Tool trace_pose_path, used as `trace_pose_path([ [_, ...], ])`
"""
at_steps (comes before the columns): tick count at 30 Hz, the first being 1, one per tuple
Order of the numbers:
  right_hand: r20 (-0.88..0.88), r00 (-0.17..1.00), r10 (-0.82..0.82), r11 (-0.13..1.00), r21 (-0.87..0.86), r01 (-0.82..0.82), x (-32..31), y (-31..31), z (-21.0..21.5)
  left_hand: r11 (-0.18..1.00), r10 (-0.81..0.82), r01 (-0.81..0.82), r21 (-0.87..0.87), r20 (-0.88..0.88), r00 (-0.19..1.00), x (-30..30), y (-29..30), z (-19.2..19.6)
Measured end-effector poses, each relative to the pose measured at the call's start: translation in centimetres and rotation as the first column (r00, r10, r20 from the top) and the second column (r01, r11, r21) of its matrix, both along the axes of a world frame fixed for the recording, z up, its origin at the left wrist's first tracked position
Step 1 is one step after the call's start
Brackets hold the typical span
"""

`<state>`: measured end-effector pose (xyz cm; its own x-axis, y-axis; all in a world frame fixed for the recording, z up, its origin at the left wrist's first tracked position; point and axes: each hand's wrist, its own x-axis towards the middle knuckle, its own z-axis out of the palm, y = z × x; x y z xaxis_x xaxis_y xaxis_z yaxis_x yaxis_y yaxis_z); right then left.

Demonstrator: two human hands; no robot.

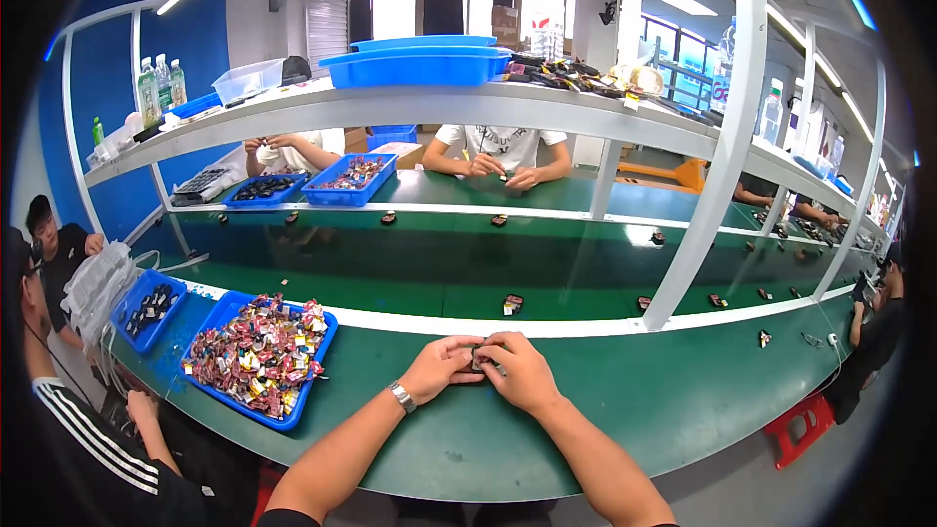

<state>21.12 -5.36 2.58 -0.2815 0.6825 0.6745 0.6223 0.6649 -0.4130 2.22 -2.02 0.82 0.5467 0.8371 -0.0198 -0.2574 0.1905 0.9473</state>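
Over the near green worktop (420,449), my two hands meet and pinch a small dark part (478,363) between the fingertips. My left hand (436,369), with a metal watch at the wrist, steadies it from the left side. From the right, my right hand (523,373) has its thumb and fingers closed on the same part. Fingers cover most of it, so its exact kind does not show. To the left of my hands, a blue tray (330,332) is heaped with small red, yellow and white pieces with dark bits among them.
A smaller blue tray (176,314) of black parts stands at the far left, beside a co-worker. Beyond a white rail, a dark green belt (429,278) carries scattered small units (512,304). A white post (708,166) and a loaded overhead shelf (547,109) stand ahead.
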Motion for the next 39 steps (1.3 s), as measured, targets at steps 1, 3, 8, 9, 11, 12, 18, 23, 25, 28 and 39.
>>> trace_pose_path([
  [1,0.023,1.0,0.011,1.0,-0.022,-0.01,0.0,0.0,0.1,1.0,-0.009,0.009,0.008,-0.008,1.0,0.0,0.0,0.0],
  [3,0.046,0.999,0.021,0.999,-0.043,-0.019,0.2,0.1,0.0,1.0,-0.018,0.018,0.011,-0.02,1.0,0.0,0.0,-0.3],
  [8,0.078,0.996,0.034,0.987,-0.16,-0.021,0.9,0.1,0.0,0.999,-0.027,0.028,0.022,-0.044,0.999,0.1,0.1,-0.5],
  [9,0.078,0.996,0.033,0.987,-0.16,-0.02,1.1,0.1,0.1,0.999,-0.017,0.018,0.028,-0.062,0.998,0.2,0.1,-0.4],
  [11,0.11,0.992,0.059,0.974,-0.224,-0.033,1.4,0.2,0.0,0.999,-0.007,0.01,0.035,-0.079,0.997,0.3,-0.1,-0.2],
  [12,0.11,0.992,0.058,0.974,-0.223,-0.033,1.5,0.3,0.0,0.999,-0.009,0.013,0.041,-0.088,0.996,0.3,-0.2,-0.1],
  [18,0.055,0.997,0.062,0.966,-0.255,-0.047,1.7,0.5,-0.4,0.993,-0.076,0.081,0.081,-0.059,0.995,0.0,-0.1,-0.1],
  [23,0.02,0.997,0.072,0.957,-0.281,-0.064,1.5,0.3,-0.4,0.98,-0.124,0.133,0.148,-0.073,0.99,-0.1,-0.2,-0.1],
  [25,0.044,0.996,0.075,0.96,-0.275,-0.06,1.5,0.2,-0.1,0.991,-0.115,0.119,0.069,-0.054,0.992,-0.1,0.0,-0.3],
  [28,0.064,0.992,0.112,0.959,-0.269,-0.091,1.7,-0.1,0.2,0.991,-0.122,0.125,0.044,-0.061,0.991,0.0,-0.1,0.0],
  [39,-0.007,0.999,0.044,0.972,-0.229,-0.044,0.8,-0.5,0.1,0.996,-0.088,0.089,-0.011,0.041,0.995,-0.1,0.4,-0.8],
])
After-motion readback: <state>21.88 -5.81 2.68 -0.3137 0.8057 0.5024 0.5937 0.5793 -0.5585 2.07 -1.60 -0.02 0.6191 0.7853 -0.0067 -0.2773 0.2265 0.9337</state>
